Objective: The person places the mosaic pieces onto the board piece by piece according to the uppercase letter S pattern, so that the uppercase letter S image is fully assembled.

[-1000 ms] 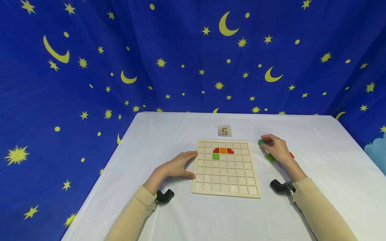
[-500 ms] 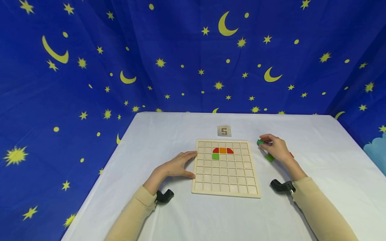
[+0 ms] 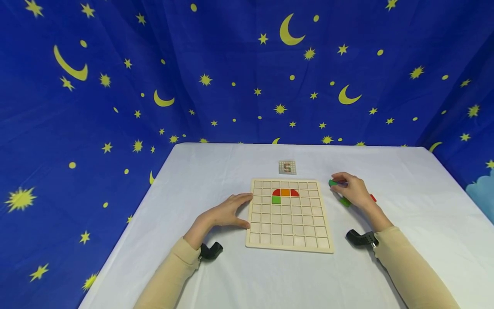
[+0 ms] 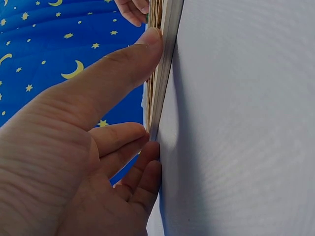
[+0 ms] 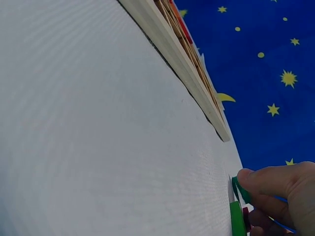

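Note:
A square wooden grid board [image 3: 287, 223] lies on the table. Its upper rows hold two rounded red tiles, with an orange square tile [image 3: 285, 192] between them, and a light green square tile [image 3: 276, 200] below the left red one. My left hand [image 3: 227, 212] touches the board's left edge with thumb and fingers spread. Right of the board, my right hand [image 3: 353, 189] pinches a dark green tile [image 5: 241, 189] between thumb and fingers, low over the tablecloth. Beneath that hand lies a brighter green tile [image 3: 345, 201], partly covered, and a red tile [image 3: 373, 198] shows beyond the wrist.
Behind the board lies a small card [image 3: 287, 168] with an S-shaped pattern on a grid. A white cloth [image 3: 216, 171] covers the table. A blue curtain [image 3: 239, 56] with yellow moons and stars hangs behind. Each wrist wears a black camera mount [image 3: 360, 238].

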A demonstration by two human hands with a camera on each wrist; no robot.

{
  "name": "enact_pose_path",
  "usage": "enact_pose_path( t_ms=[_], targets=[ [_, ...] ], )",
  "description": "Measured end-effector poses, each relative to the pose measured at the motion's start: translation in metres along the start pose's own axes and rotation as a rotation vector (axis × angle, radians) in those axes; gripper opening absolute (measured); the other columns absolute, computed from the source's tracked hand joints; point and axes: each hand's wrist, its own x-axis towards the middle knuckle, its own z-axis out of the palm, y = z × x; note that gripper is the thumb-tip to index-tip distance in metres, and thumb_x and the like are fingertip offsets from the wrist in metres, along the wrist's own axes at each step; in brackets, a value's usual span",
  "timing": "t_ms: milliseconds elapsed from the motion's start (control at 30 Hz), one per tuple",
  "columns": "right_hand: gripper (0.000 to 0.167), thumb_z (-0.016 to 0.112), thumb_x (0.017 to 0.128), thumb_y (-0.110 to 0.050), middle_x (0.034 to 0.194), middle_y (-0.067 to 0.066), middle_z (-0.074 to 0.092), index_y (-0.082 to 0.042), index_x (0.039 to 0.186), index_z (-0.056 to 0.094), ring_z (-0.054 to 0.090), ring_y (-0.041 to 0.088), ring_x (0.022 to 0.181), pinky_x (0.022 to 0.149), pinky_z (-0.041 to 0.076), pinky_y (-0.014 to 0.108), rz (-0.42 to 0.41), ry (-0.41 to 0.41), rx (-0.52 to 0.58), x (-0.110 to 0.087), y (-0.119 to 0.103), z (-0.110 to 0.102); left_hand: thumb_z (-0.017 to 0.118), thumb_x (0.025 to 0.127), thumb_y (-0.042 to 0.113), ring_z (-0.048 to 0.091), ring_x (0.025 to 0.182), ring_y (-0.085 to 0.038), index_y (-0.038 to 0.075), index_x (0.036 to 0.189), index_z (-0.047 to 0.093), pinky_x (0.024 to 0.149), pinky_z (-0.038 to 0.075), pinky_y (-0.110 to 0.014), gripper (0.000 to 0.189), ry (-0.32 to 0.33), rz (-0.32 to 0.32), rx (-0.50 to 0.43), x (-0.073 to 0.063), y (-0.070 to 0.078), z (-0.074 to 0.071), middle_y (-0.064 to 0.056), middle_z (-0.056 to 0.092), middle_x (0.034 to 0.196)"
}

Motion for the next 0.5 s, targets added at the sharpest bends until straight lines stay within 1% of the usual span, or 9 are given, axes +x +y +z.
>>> enact_pose_path(
  t_ms=[133,367,500],
  targets=[
    [0.036,0.069,0.085,-0.005,0.107,0.026,0.063,0.006,0.117,0.058,0.059,0.042,0.098,0.085,0.045,0.053,0.007,-0.007,-0.005,-0.0002,0.0,-0.0003,0.078,0.076,0.04,0.025,0.137,-0.03,0.001,0.146,0.03,0.111,0.02,-0.042,0.094,0.0,0.0,-0.001,0.0001,-0.0004,-0.0001,-0.012,0.029,0.151],
    [0.035,0.07,0.084,-0.005,0.107,0.026,0.063,0.006,0.116,0.058,0.059,0.042,0.098,0.085,0.045,0.053,0.008,-0.004,-0.022,-0.0003,0.0009,0.0008,0.078,0.076,0.039,0.025,0.137,-0.029,0.001,0.146,0.029,0.112,0.019,-0.042,0.094,0.001,0.007,0.001,0.0001,-0.0005,-0.0001,-0.012,0.029,0.151],
    [0.036,0.07,0.084,-0.006,0.107,0.026,0.063,0.006,0.116,0.058,0.059,0.042,0.098,0.086,0.045,0.054,0.01,-0.002,-0.022,-0.0002,0.0001,0.0011,0.078,0.076,0.039,0.025,0.137,-0.029,0.001,0.147,0.029,0.112,0.019,-0.042,0.094,0.001,0.007,0.001,-0.0002,-0.0002,-0.0003,-0.012,0.029,0.151]
  ],
)
